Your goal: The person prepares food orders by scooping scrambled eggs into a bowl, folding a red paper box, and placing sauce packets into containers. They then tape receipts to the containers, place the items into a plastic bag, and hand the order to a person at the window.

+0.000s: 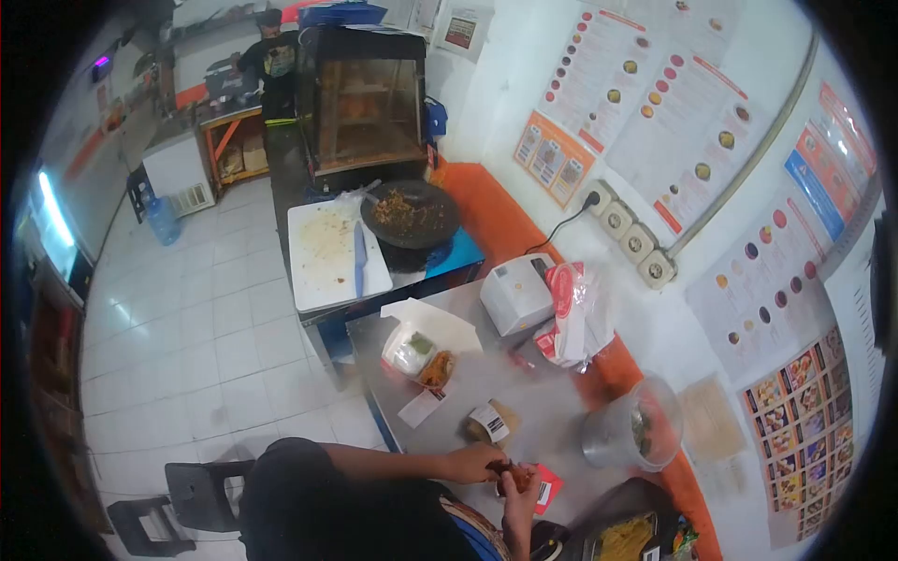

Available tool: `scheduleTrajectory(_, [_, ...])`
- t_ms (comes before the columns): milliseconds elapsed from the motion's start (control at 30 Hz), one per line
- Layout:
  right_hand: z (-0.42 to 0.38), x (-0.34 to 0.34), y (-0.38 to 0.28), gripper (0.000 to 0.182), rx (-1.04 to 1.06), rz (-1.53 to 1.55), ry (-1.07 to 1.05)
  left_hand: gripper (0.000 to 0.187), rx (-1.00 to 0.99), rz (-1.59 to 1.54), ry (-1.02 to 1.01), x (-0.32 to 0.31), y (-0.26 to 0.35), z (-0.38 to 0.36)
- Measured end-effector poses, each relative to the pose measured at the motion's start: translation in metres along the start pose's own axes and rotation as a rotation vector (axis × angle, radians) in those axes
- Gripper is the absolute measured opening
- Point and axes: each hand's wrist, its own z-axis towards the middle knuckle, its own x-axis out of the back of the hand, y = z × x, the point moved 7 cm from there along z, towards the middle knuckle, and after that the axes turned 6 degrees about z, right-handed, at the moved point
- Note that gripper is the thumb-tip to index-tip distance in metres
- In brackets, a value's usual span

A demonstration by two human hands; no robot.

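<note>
My left hand (475,462) reaches in from the left and meets my right hand (519,498) over the near end of the metal table. Between them is a small reddish-brown thing (505,473), too blurred to name, and the fingers of both hands are closed on it. A red packet with a white label (548,488) lies just beside my right hand. Above my left hand is a brown packet with a printed label (491,423). Farther off, an open paper food box (440,323) holds a wrapped white portion (414,355) and browned food (437,368).
A cutting board (323,257) with a knife (360,257) adjoins a stone mortar (410,220). Along the wall are a white box (517,294), plastic bags (575,313) and a clear tub (631,430). A tray of yellow food (627,539) sits lower right; another person (278,70) stands far back.
</note>
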Motion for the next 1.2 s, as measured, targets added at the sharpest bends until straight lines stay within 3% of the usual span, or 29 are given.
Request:
scheduleTrajectory(33, [-0.001, 0.0, -0.005, 0.021, 0.069, -0.104, 0.045, 0.024, 0.046, 0.027, -0.066, -0.001, -0.002, 0.002])
scheduleTrajectory(100, [-0.002, -0.004, -0.011, 0.023, -0.034, -0.048, 0.027, 0.022, 0.149, 0.076, -0.204, -0.003, -0.001, 0.001])
scheduleTrajectory(233, [0.002, -0.007, -0.003, 0.032, -0.116, -0.013, -0.081, 0.027, 0.154, -0.078, 0.032, -0.019, -0.053, -0.009])
scheduleTrajectory(267, [-0.003, -0.01, -0.017, 0.042, -0.003, -0.013, -0.04, 0.028, 0.162, -0.154, 0.112, -0.016, -0.063, -0.012])
scheduleTrajectory(300, [0.005, 0.002, -0.003, 0.049, 0.152, -0.141, -0.1, 0.029, 0.34, -0.203, 0.037, 0.016, -0.031, -0.017])
scheduleTrajectory(367, [-0.002, 0.013, 0.0, 0.054, 0.02, -0.014, -0.004, 0.025, 0.211, -0.097, 0.185, 0.039, -0.059, -0.015])
scheduleTrajectory(400, [0.003, 0.033, 0.023, 0.05, 0.007, 0.019, 0.009, 0.029, 0.449, -0.251, 0.269, 0.06, -0.054, -0.026])
scheduleTrajectory(433, [-0.007, 0.026, 0.0, 0.045, 0.031, 0.116, 0.041, 0.023, 0.578, -0.076, 0.251, 0.077, -0.065, -0.025])
scheduleTrajectory(467, [-0.015, 0.021, -0.018, 0.042, 0.008, 0.069, 0.067, 0.029, 0.421, 0.139, 0.402, 0.105, -0.054, -0.025])
scheduleTrajectory(533, [-0.025, 0.032, 0.0, 0.041, -0.038, 0.125, 0.08, 0.029, 0.513, -0.214, 0.553, 0.133, -0.067, -0.028])
scheduleTrajectory(600, [-0.036, 0.033, 0.008, 0.04, -0.089, 0.126, 0.036, 0.041, 0.49, -0.449, 0.65, 0.151, -0.114, -0.027])
scheduleTrajectory(700, [-0.059, 0.02, 0.01, 0.038, -0.269, 0.066, -0.072, 0.059, 0.689, -0.271, 0.803, 0.181, -0.127, -0.037])
scheduleTrajectory(800, [-0.07, 0.023, 0.023, 0.036, -0.255, 0.112, -0.129, 0.071, 0.89, -0.287, 0.789, 0.191, -0.16, -0.06])
scheduleTrajectory(900, [-0.077, 0.04, 0.035, 0.035, -0.235, 0.211, -0.044, 0.078, 0.393, -0.932, 0.712, 0.183, -0.154, -0.06])
scheduleTrajectory(1000, [-0.08, 0.052, 0.026, 0.035, -0.186, 0.454, 0.031, 0.086, 0.174, -1.244, 0.535, 0.172, -0.1, -0.049])
scheduleTrajectory(1200, [-0.082, 0.061, 0.007, 0.04, -0.102, 0.503, 0.093, 0.088, 0.151, -1.258, 0.469, 0.155, -0.05, -0.042])
